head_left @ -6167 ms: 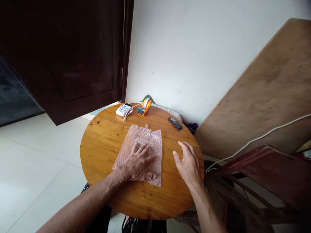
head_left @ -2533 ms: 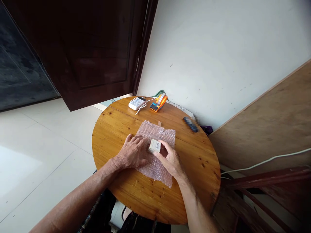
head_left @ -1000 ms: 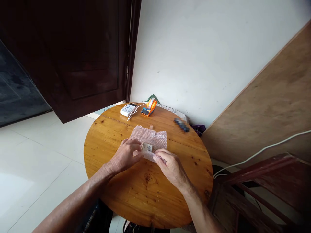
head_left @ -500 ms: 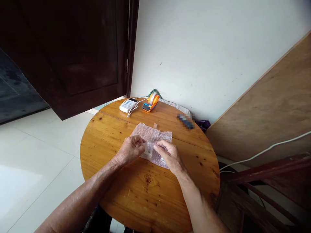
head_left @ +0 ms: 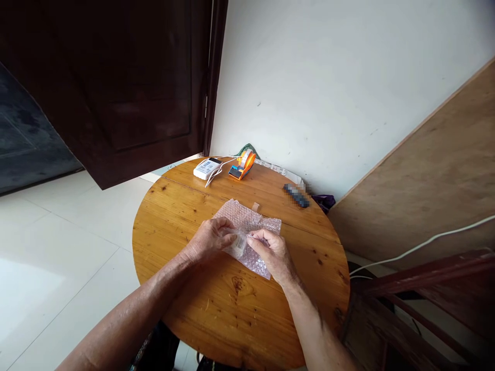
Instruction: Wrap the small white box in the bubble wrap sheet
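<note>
A sheet of bubble wrap lies on the round wooden table, its near edge folded over a small box that shows dimly through the plastic. My left hand pinches the folded wrap at the box's left side. On the right side my right hand grips the wrap over the box, fingers curled. Both hands sit close together at the table's middle.
An orange tape dispenser and a white box with a cord stand at the table's far edge. A dark blurred item lies far right. A small tape piece sits past the wrap. Wooden board leans right.
My right hand brought a small box onto the bubble wrap. Both hands then folded the near edge of the wrap over it, and the box is now covered.
</note>
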Demonstrator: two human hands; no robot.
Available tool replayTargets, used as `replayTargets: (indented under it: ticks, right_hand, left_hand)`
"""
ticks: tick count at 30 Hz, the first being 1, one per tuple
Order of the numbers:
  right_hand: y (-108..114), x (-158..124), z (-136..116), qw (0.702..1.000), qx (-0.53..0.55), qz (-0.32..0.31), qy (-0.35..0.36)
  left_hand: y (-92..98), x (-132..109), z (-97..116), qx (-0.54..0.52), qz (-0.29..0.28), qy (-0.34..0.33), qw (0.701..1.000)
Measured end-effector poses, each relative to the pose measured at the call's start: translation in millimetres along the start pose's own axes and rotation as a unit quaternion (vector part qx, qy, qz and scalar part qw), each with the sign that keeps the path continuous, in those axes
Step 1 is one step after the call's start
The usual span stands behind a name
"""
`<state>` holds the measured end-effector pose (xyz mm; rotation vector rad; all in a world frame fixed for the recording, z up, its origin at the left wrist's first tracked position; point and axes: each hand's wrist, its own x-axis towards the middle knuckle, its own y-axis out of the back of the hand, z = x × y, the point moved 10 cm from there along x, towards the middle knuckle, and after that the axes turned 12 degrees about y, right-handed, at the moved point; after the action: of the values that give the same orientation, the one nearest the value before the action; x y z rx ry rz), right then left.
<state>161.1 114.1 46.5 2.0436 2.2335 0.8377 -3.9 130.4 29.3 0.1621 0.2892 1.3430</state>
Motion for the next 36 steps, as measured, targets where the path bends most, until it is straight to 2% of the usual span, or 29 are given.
replayTargets:
  ticks: [6, 9, 12, 15, 18, 21, 23, 27, 29, 31, 36]
  right_hand:
    - [-5, -3, 11, 0.999, -0.003, -0.016, -0.033]
    - [-3, -3, 10, 0.999, -0.046, -0.022, -0.011]
    - [5, -3, -19, 0.984, -0.141, 0.006, 0.105]
    - [0, -12, -65, 0.925, -0.265, 0.012, 0.273]
    - [-23, -21, -87, 0.874, -0.329, -0.041, 0.356]
    - [-40, -23, -84, 0.862, -0.348, -0.086, 0.358]
    - [-44, -21, -80, 0.862, -0.359, -0.097, 0.343]
    - [-48, -21, -75, 0.857, -0.38, -0.119, 0.326]
    - [-51, -20, -74, 0.855, -0.387, -0.132, 0.32]
    - [-53, -19, -74, 0.853, -0.396, -0.139, 0.311]
    - [-57, -17, -75, 0.847, -0.417, -0.133, 0.301]
  left_hand:
    - [-3.8, 3, -2, 0.013, 0.007, 0.009, 1.0]
    - [-3.1, 3, 0, 0.017, 0.005, -0.002, 1.0]
    - [-2.9, 3, 0, 0.015, -0.001, -0.008, 1.0]
    - [-3.6, 4, -2, 0.02, 0.0, -0.008, 1.0]
    - [-3.5, 5, 0, 0.04, 0.014, -0.015, 0.999]
    - [1.0, 2, 5, 0.066, 0.023, -0.014, 0.997]
    - [11.1, -2, 9, 0.094, 0.034, -0.01, 0.995]
    - [49.3, -18, 12, 0.194, 0.105, 0.015, 0.975]
    - [65.3, -24, 2, 0.24, 0.129, 0.064, 0.96]
    - [73.0, -27, -14, 0.257, 0.13, 0.119, 0.95]
    - [66.2, -17, -42, 0.2, 0.117, 0.171, 0.958]
